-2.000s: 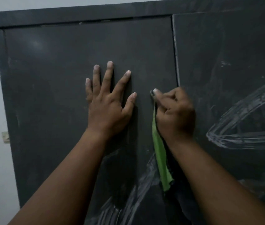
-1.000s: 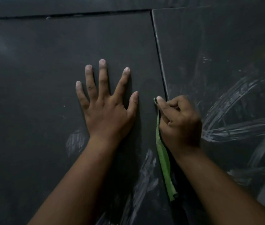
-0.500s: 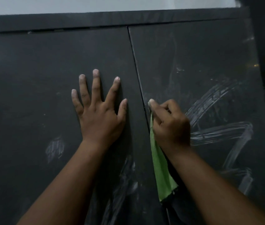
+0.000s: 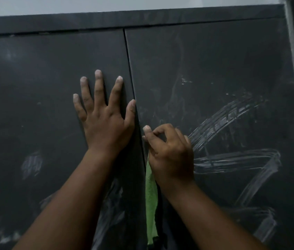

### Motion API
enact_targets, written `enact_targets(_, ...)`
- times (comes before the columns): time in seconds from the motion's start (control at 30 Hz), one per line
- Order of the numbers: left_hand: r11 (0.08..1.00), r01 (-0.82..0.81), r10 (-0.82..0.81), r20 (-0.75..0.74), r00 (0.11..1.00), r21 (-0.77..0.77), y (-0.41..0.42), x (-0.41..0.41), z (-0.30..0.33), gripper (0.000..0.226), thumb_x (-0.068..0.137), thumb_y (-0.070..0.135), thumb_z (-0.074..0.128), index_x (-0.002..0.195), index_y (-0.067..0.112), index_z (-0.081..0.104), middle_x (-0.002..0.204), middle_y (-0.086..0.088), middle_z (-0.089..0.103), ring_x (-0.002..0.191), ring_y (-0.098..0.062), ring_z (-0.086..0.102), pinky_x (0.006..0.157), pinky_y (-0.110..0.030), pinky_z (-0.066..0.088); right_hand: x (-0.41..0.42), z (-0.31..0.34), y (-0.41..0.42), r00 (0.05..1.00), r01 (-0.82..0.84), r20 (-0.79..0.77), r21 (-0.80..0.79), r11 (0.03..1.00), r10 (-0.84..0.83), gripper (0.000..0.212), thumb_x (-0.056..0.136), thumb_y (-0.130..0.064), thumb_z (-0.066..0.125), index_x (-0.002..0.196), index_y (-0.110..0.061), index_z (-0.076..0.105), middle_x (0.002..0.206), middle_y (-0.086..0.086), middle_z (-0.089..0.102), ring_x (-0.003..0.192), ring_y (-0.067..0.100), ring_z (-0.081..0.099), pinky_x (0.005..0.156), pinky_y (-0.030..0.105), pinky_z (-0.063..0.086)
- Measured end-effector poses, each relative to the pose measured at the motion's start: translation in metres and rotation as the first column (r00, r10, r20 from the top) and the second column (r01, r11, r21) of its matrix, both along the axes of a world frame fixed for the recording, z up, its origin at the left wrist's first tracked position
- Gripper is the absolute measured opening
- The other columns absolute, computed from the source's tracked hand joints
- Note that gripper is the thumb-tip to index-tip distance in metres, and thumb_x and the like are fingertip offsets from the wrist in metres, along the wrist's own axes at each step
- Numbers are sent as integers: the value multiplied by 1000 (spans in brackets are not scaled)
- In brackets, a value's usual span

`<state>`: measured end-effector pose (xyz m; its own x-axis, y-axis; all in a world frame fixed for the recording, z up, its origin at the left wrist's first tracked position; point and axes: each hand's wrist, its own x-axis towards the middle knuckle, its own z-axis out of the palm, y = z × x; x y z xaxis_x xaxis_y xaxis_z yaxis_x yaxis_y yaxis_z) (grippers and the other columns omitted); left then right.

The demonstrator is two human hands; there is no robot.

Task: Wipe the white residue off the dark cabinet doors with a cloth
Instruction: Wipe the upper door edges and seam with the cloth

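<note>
Since half a second ago your view has swung left, so the seam between the doors now sits nearer the middle, and your right hand [image 4: 169,152] has loosened: the forefinger and thumb now curl into a small ring just right of the seam instead of pressing a flat fingertip there. Your left hand [image 4: 104,112] has stayed flat and spread on the left door [image 4: 34,87], thumb tip right at the seam.

Your right grip is closed on the green cloth [image 4: 150,202], pinched near its top edge; the rest hangs down in a narrow, limp strip along the seam, with a darker piece of fabric behind it. Your left grip is open, holding nothing, palm against the panel.

The job looks well short of done. The upper left door reads mostly clean, matte dark grey. Lower down it has a faint smudge [image 4: 31,164] and broader streaks [image 4: 112,201] between your forearms. The right door [image 4: 214,69] carries the heaviest residue: thick white arcs [image 4: 232,114], a long horizontal loop [image 4: 236,160] and smears toward the lower right corner [image 4: 265,226], all dry-looking and brushed with fine parallel lines.

The doors are flat, smooth slabs with no visible handles, under a plain top rail [image 4: 142,20]. The cloth looks soft with a slightly napped texture. Your fingertips look dusted pale.
</note>
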<state>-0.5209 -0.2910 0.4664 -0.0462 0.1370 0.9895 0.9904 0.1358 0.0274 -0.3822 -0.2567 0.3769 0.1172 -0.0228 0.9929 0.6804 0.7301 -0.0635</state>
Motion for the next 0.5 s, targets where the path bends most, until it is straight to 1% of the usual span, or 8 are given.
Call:
enact_targets(0.07,1000,3,-3,-9,1000,-3,0,0,4,67,101,64,34,162,41,25,175,-1,0,161,-32,-8,128,-56,-3,7,9,1,997,77,-27,-6,997,-77,22,94,-18,75,114,-26,79,89,-3,65,76,23,56,68,33,30)
enact_targets(0.13,1000,-2,2,-32,999,-3,0,-2,8,66,101,65,34,162,41,26,175,-1,1,161,-31,-6,128,-56,-2,12,25,4,991,87,-100,-34,996,-90,19,93,-21,76,110,-29,80,85,-4,64,78,23,56,70,33,29)
enact_targets(0.2,1000,-8,9,-51,999,6,0,-3,12,65,102,65,34,162,42,28,175,-1,4,161,-30,-4,128,-55,0,11,44,5,982,33,-186,-62,998,-44,18,91,-24,77,108,-29,81,82,-4,63,79,24,56,72,33,29)
enact_targets(0.27,1000,-28,28,-63,998,14,1,-4,11,64,103,65,32,162,42,27,175,-1,4,161,-29,-4,128,-55,1,4,55,5,971,-54,-235,-60,997,39,18,89,-25,79,106,-26,82,80,-3,64,80,25,57,74,33,28)
enact_targets(0.3,999,-37,38,-68,997,15,2,-4,10,64,103,64,31,162,42,26,175,-1,4,161,-29,-4,128,-55,1,0,55,5,970,-92,-233,-55,994,77,18,89,-25,79,107,-26,82,80,-3,64,80,24,57,73,33,29)
enact_targets(0.37,999,-43,45,-75,996,17,3,-4,9,63,105,63,32,163,41,24,175,-2,3,161,-29,-5,129,-55,1,-4,42,4,977,-119,-181,-38,992,110,19,90,-27,79,109,-29,81,81,-6,64,79,22,56,72,32,28)
enact_targets(0.43,999,-43,44,-77,996,23,3,-6,8,62,105,63,31,163,41,24,175,-2,3,161,-28,-5,129,-54,1,0,24,6,990,-90,-115,-17,996,87,19,92,-29,78,111,-32,80,85,-8,66,78,22,56,71,32,25)
enact_targets(0.5,999,-40,42,-77,996,21,3,-6,8,63,105,63,31,163,41,24,175,-1,3,161,-28,-5,129,-53,-1,11,15,12,995,-32,-93,-9,999,31,19,92,-31,78,111,-35,79,89,-9,69,79,23,57,72,33,24)
